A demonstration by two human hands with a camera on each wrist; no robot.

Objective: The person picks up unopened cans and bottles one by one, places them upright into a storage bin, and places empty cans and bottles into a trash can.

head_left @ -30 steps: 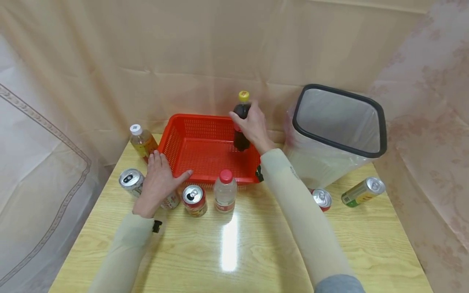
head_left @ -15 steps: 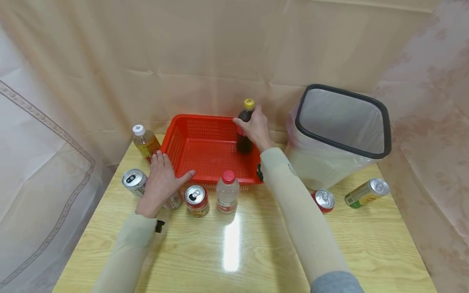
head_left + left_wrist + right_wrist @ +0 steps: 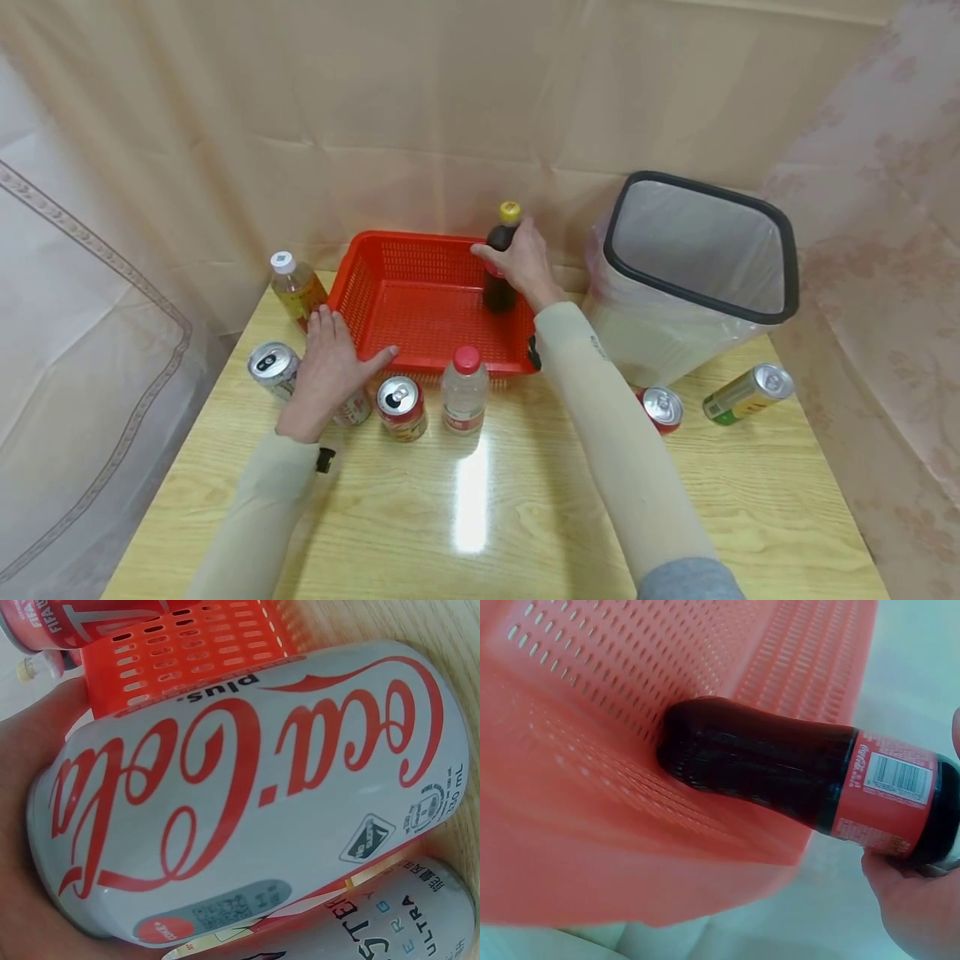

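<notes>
My right hand (image 3: 527, 260) grips the upper part of a cola bottle (image 3: 757, 761) with a yellow cap and red label. The bottle stands inside the red plastic basket (image 3: 435, 369), in its back right corner, its base at the perforated floor. My left hand (image 3: 327, 371) lies with straight fingers along the basket's front left corner, thumb spread over the front rim. Below that hand is a white Coca-Cola plus can (image 3: 247, 795), partly hidden in the head view. A silver energy drink can (image 3: 273, 368) and an amber tea bottle (image 3: 300, 290) stand beside the left hand.
In front of the basket stand a red can (image 3: 401, 408) and a clear bottle (image 3: 464, 396) with a pink cap. At right is a lined trash bin (image 3: 693, 250) with a black rim. Another red can (image 3: 662, 408) and a gold-green can (image 3: 748, 393) stand before it.
The cola bottle has come down and slightly right into the basket's corner, still held by my right hand. My left hand has stayed at the basket's corner.
</notes>
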